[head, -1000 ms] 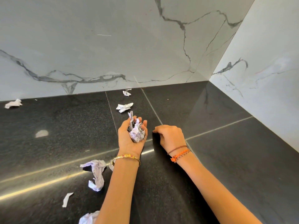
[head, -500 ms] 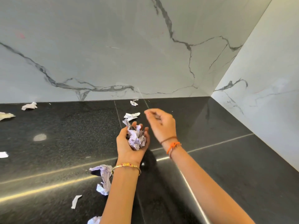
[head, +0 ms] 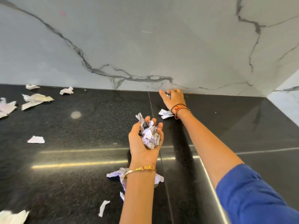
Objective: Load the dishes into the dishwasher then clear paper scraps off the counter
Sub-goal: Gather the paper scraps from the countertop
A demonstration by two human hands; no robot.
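My left hand (head: 144,143) is palm up above the black counter (head: 80,130), cupped around a wad of crumpled paper scraps (head: 149,136). My right hand (head: 174,98) is stretched to the back of the counter at the wall, its fingers closed over a small paper scrap (head: 168,95). A folded white scrap (head: 165,113) lies just below my right wrist. A crumpled scrap (head: 119,175) lies partly hidden under my left wrist. More scraps lie on the left, at the back (head: 66,91), further left (head: 36,100) and nearer the middle (head: 36,139).
A grey-veined marble wall (head: 145,46) closes the back of the counter and a side wall (head: 288,101) closes the right. A thin scrap (head: 103,207) and a larger scrap (head: 13,216) lie near the front left.
My right hand has reached forward from beside my left hand to the back wall and closed on a small scrap there. The view has shifted left, showing more scraps.
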